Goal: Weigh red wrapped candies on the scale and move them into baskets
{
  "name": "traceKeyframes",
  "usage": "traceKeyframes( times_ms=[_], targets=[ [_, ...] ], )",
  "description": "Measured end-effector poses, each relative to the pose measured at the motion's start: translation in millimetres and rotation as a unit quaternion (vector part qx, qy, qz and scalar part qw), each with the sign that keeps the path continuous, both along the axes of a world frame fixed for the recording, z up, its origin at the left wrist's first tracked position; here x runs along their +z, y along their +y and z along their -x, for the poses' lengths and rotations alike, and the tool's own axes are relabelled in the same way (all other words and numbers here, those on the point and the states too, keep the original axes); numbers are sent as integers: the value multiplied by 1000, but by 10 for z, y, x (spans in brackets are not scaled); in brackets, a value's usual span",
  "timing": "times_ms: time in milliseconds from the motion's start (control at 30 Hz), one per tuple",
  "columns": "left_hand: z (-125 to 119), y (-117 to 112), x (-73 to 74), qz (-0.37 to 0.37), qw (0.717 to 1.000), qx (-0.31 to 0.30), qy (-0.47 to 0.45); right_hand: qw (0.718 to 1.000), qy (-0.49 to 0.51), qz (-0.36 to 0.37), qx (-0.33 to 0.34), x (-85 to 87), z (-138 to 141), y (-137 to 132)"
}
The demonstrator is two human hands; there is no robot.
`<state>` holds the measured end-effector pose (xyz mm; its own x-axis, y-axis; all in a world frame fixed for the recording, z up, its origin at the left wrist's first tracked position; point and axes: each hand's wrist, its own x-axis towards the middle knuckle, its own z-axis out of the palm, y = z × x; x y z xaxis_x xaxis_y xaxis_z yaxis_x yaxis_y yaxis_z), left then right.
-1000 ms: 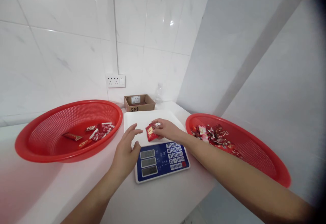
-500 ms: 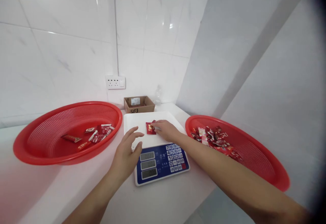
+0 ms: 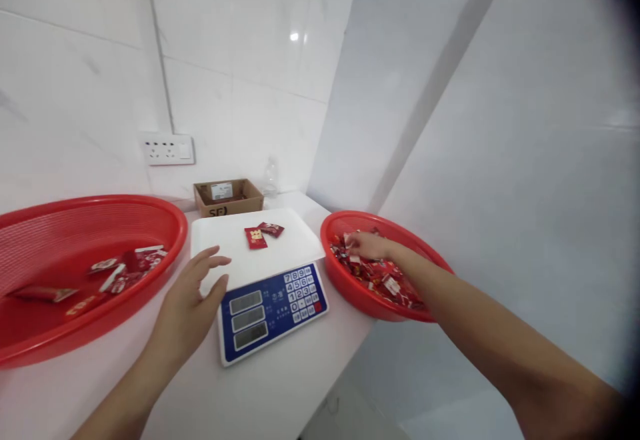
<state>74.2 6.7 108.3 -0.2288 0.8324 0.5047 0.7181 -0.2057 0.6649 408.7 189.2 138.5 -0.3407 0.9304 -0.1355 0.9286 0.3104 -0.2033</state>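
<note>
Two small red candy packets (image 3: 257,238) lie touching on the white pan of a digital scale (image 3: 295,243). My left hand (image 3: 187,297) is at the scale's left edge, fingers apart, holding nothing. Inside the right red plastic basket (image 3: 345,293), my right hand (image 3: 371,245) reaches down into a pile of mostly red wrapped candies (image 3: 383,277). Its fingers are bent together at the pile, beside a pale pink wrapper; what lies between the fingertips is hidden.
Another red basket (image 3: 90,203) on the left holds several red and white packets (image 3: 135,270). Behind the scale are a cardboard box (image 3: 233,205) and a clear plastic bottle (image 3: 271,177) near the tiled wall. A grey panel (image 3: 450,127) rises at right.
My right hand has left the packets on the scale and moved right into the basket. My left hand stays open by the scale. The view has turned right.
</note>
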Motion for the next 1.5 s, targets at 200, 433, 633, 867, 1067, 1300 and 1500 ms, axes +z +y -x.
traceKeyframes(
  times_ms=[200, 433, 633, 867, 1067, 1300, 1500],
  targets=[
    [-10, 11, -16, 23, 1000, 0, -2, 992, -50, 115, -7, -336, -378, -196],
    [-22, 9, -31, 41, 999, -1, -3, 991, -59, 118, 9, -391, -339, -107],
    [-44, 10, -17, 33, 999, -7, -7, 994, -54, 88, 26, -433, -250, -133],
    [-37, -6, 6, 28, 1000, -13, -7, 998, 2, 59, 24, -297, -241, -42],
    [-32, 0, 0, 22, 1000, -16, -14, 993, 112, 18, -32, -11, -353, -5],
    [-152, -42, 55, 56, 984, -73, -152, 952, 299, -41, -47, 256, 111, -169],
    [-383, -179, 140, 181, 825, -234, -482, 830, 552, 82, 26, 401, 1172, -748]
  ],
)
